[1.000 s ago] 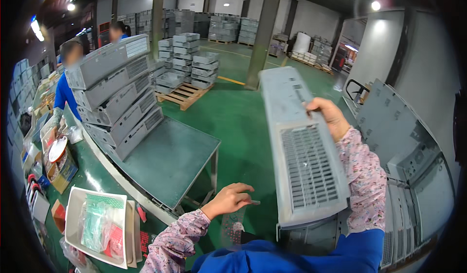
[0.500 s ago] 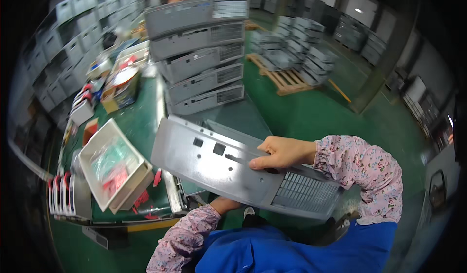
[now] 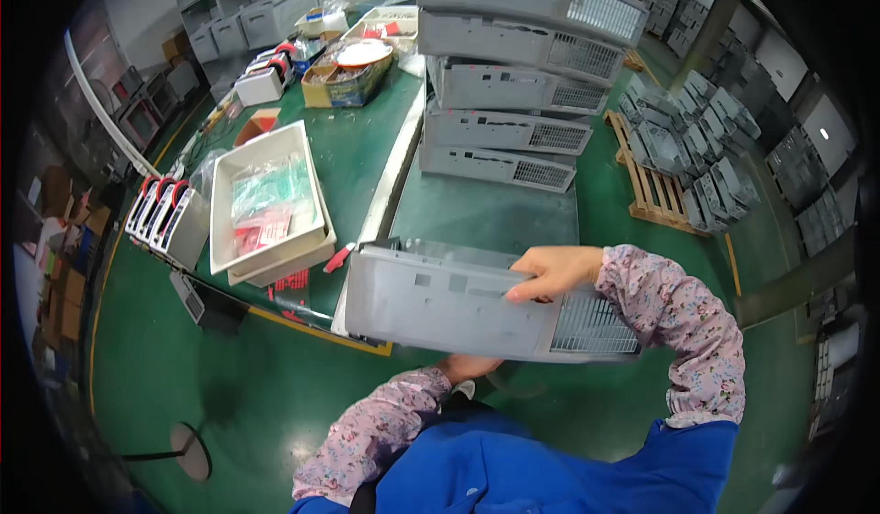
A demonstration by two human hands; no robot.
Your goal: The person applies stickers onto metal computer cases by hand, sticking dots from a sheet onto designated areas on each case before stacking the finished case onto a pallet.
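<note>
A long grey sheet-metal housing (image 3: 440, 308) with square cutouts and a slotted vent at its right end is held up in front of me. My right hand (image 3: 555, 273) grips its upper edge, thumb on the face and fingers curled over the rim. Below the lower edge, my left hand (image 3: 469, 366) supports the housing from underneath; most of its fingers are hidden behind the metal. Beyond it, a stack of similar housings (image 3: 504, 131) stands on the green-topped surface (image 3: 486, 216).
Left on the green table (image 3: 353, 193) sit a cream tray (image 3: 316, 204) with plastic bags and a red-handled tool (image 3: 338, 257). White-and-red devices (image 3: 170, 216) line its left edge. At right, a wooden pallet (image 3: 642, 184) carries more metal housings. A round-based stand (image 3: 190, 451) is lower left.
My view has turned left, so the table and stack appear farther right. The housing has levelled out from its tilt, with both hands still on it.
</note>
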